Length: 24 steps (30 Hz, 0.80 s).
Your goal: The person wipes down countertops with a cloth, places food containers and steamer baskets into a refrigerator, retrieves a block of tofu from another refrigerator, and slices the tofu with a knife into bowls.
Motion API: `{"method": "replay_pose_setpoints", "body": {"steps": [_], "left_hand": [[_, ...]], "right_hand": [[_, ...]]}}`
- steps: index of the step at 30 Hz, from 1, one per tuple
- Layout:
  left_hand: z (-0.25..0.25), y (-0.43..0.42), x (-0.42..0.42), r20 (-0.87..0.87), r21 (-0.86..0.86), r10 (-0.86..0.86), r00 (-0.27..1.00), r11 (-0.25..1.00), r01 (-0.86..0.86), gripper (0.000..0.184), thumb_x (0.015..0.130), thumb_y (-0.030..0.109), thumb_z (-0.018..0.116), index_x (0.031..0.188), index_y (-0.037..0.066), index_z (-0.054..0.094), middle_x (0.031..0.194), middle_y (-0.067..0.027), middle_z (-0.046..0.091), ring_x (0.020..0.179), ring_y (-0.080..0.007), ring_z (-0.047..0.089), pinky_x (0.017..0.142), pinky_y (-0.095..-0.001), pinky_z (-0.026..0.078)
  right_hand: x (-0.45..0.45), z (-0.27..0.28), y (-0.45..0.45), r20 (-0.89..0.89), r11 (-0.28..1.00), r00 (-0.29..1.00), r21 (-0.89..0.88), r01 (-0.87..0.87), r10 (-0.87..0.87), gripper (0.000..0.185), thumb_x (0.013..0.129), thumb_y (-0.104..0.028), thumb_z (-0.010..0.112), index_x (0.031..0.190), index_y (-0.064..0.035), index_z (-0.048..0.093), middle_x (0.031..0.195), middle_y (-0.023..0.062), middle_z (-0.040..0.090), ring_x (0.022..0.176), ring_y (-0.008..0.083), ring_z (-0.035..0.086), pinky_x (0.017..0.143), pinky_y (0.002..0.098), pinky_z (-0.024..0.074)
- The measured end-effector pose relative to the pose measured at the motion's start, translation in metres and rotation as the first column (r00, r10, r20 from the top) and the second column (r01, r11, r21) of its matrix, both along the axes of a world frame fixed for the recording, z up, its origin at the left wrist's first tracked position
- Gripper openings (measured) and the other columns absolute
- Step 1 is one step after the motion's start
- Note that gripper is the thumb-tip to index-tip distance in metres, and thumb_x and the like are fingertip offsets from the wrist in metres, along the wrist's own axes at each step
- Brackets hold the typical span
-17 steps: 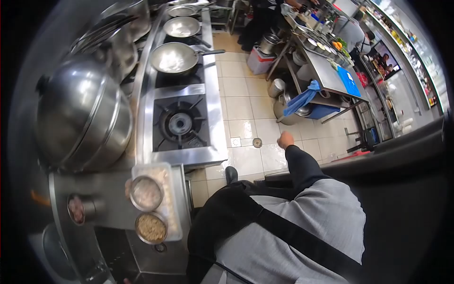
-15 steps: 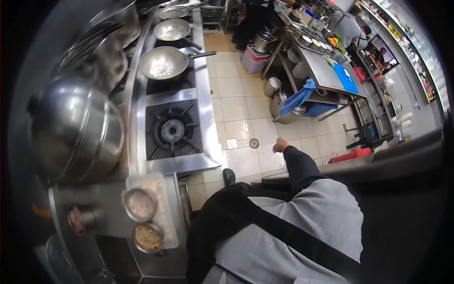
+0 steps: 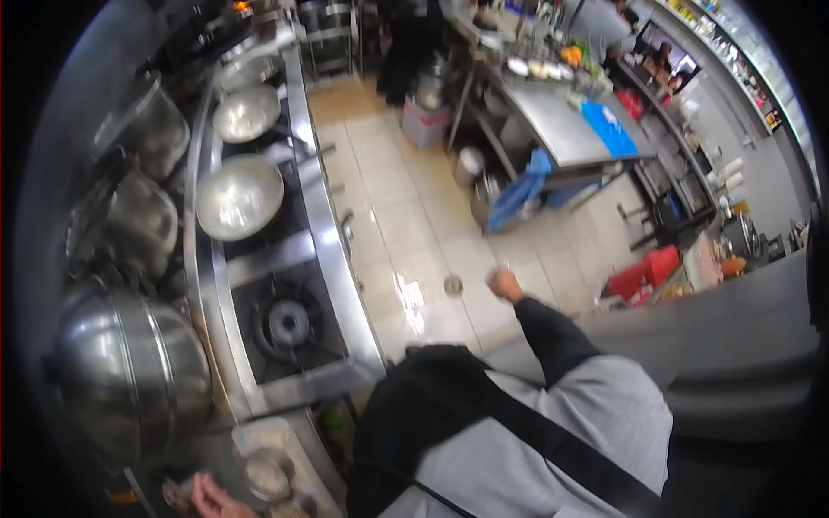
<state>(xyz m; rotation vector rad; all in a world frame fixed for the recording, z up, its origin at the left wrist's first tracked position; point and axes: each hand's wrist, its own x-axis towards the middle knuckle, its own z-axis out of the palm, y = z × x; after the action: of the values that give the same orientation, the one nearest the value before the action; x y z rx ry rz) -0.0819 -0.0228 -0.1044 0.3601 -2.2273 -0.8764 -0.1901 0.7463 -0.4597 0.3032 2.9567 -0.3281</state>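
Observation:
My left hand [image 3: 216, 498] is at the bottom left, blurred, its fingers apart with nothing visible between them. Just left of it is a metal container with pinkish contents [image 3: 176, 495]. To its right a pale tray [image 3: 304, 456] bears a metal bowl of pale pinkish food [image 3: 267, 477] and a second bowl of light brown food [image 3: 288, 508], cut by the frame edge. My right hand [image 3: 505, 284] hangs over the tiled floor with its fingers curled in and nothing visible in them.
A stove [image 3: 272, 252] with an uncovered burner and several pans runs up the left, beside a large domed steel pot [image 3: 129, 371]. At the upper right stands a steel worktable [image 3: 553, 125] with a blue board [image 3: 609, 128]. Co-workers [image 3: 598, 26] are near it.
The view has turned, so the stove and tray sit lower and further left. My left hand now shows beside the pinkish container. More of the red items and counter at right is visible.

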Motion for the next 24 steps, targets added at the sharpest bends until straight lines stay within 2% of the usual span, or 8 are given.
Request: {"method": "replay_pose_setpoints", "body": {"steps": [3,4,9,11,16,18,20,24], "left_hand": [[-0.034,0.095,-0.092,0.032,0.276,-0.306,0.951,0.918,0.286,0.017,0.094,0.006,0.066,0.110,0.002,0.070,0.096,-0.0100,0.068,0.084,-0.0193,0.065,0.078,-0.0310,0.053],[-0.044,0.122,-0.117,0.067,0.105,-0.438,0.897,0.897,0.430,0.016,0.090,0.004,0.068,0.105,0.000,0.070,0.093,-0.0093,0.068,0.080,-0.0170,0.064,0.072,-0.0282,0.052],[-0.082,0.253,-0.209,0.127,0.351,-0.780,0.613,0.613,0.708,0.013,0.083,-0.001,0.071,0.097,-0.001,0.071,0.084,-0.0083,0.066,0.071,-0.0137,0.063,0.065,-0.0260,0.051],[-0.117,0.290,-0.238,0.193,0.370,-0.831,0.522,0.555,0.745,0.005,0.083,0.002,0.071,0.084,0.000,0.067,0.080,-0.0081,0.065,0.069,-0.0147,0.064,0.064,-0.0266,0.051],[-0.190,0.389,-0.301,0.404,0.194,-0.824,0.398,0.503,0.842,0.026,0.079,0.013,0.071,0.066,0.001,0.053,0.070,-0.0146,0.057,0.063,-0.0350,0.057,0.059,-0.0424,0.046],[-0.208,0.425,-0.313,0.511,0.195,-0.794,0.330,0.480,0.855,0.028,0.080,0.015,0.069,0.065,0.001,0.051,0.069,-0.0159,0.056,0.064,-0.0376,0.057,0.059,-0.0448,0.045],[-0.215,0.455,-0.339,0.563,0.188,-0.773,0.293,0.465,0.865,0.028,0.081,0.016,0.068,0.066,0.000,0.051,0.069,-0.0166,0.056,0.065,-0.0385,0.057,0.059,-0.0458,0.045],[-0.246,0.500,-0.387,0.576,-0.243,-0.690,0.438,0.367,0.898,0.020,0.080,0.023,0.068,0.081,0.003,0.065,0.091,-0.0202,0.065,0.090,-0.0400,0.063,0.076,-0.0466,0.050]], "right_hand": [[0.064,0.011,0.027,0.083,0.969,0.966,0.042,0.244,-0.247,0.043,0.088,-0.041,0.063,0.088,0.0013,0.070,0.088,0.0251,0.068,0.086,0.0441,0.065,0.081,0.0518,0.0517],[0.086,0.027,0.025,0.079,0.935,0.932,0.021,0.353,-0.354,0.047,0.089,-0.043,0.062,0.087,0.0027,0.070,0.091,0.0276,0.068,0.089,0.0456,0.065,0.084,0.0521,0.0515],[0.151,0.043,0.049,0.045,0.750,0.748,0.048,0.660,-0.662,0.030,0.077,-0.024,0.065,0.082,0.0056,0.070,0.094,0.0306,0.068,0.093,0.0467,0.066,0.086,0.0489,0.0542],[0.149,0.045,0.063,0.411,0.804,0.695,0.217,0.554,-0.590,0.031,0.081,-0.023,0.064,0.098,0.0006,0.073,0.104,0.0231,0.070,0.098,0.0382,0.068,0.088,0.0418,0.0547],[0.215,-0.101,0.139,0.686,0.577,0.692,-0.478,0.662,-0.226,0.030,0.083,-0.018,0.070,0.101,0.0055,0.069,0.091,0.0199,0.072,0.077,0.0265,0.071,0.065,0.0392,0.0564],[0.265,-0.180,0.149,0.491,0.593,0.842,-0.618,0.517,-0.223,0.027,0.085,-0.025,0.066,0.106,-0.0104,0.072,0.102,0.0087,0.072,0.088,0.0269,0.069,0.071,0.0439,0.0522],[0.220,-0.128,0.142,0.610,0.946,0.789,-0.212,0.244,-0.067,0.028,0.082,-0.027,0.068,0.106,-0.0120,0.073,0.100,0.0092,0.072,0.089,0.0278,0.069,0.072,0.0456,0.0523],[0.168,-0.094,0.155,0.511,0.855,0.753,-0.063,0.514,-0.415,0.029,0.080,-0.031,0.068,0.103,-0.0140,0.074,0.098,0.0127,0.073,0.091,0.0312,0.069,0.076,0.0501,0.0518]]}}
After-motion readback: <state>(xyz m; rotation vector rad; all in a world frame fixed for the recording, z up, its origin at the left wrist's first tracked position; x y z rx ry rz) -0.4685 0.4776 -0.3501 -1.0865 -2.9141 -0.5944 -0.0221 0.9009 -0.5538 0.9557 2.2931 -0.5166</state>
